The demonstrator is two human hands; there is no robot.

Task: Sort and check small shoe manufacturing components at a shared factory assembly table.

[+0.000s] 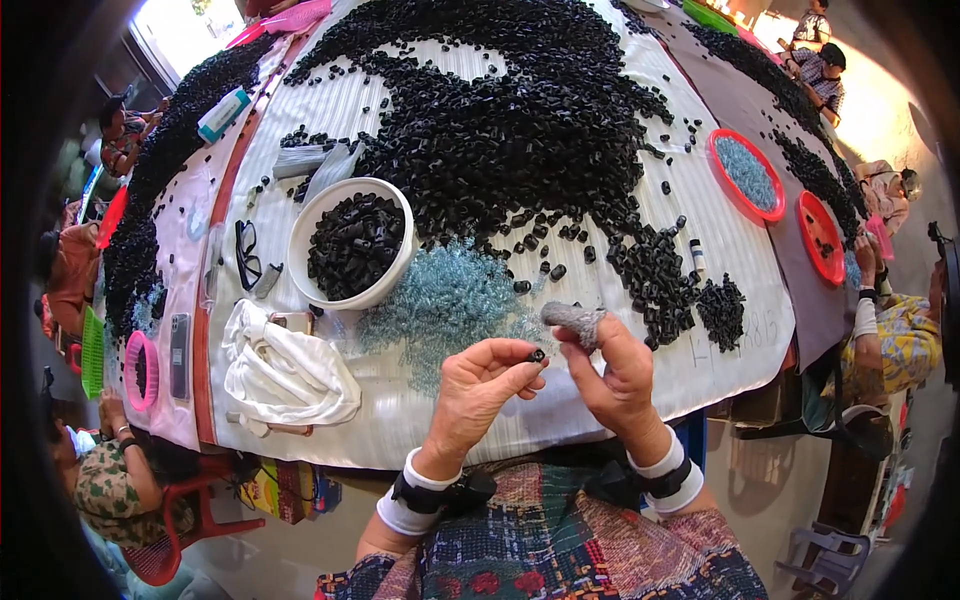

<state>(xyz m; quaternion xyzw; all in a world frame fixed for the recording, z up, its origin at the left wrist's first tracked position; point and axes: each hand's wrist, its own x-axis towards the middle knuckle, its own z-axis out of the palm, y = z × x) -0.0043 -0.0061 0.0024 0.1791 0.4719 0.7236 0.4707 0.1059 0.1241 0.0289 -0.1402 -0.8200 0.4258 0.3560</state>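
Pinching one small black cap (pixel 537 355) between thumb and fingertips, the left hand (pixel 480 385) holds it up just above the table edge. The right hand (pixel 615 375) is right beside it, its fingers curled close, and its first finger wears a grey cloth wrap (pixel 573 322). I cannot tell if the right hand holds anything. To do this well, I think the cap should stay gripped firmly and turned toward the other hand. Just past the hands lies a pile of clear blue bits (pixel 440 300). A white bowl (pixel 305 225) full of black caps sits to the left, near a white cloth (pixel 285 370). A big heap of black caps (pixel 520 110) covers the striped table cover (pixel 700 260).
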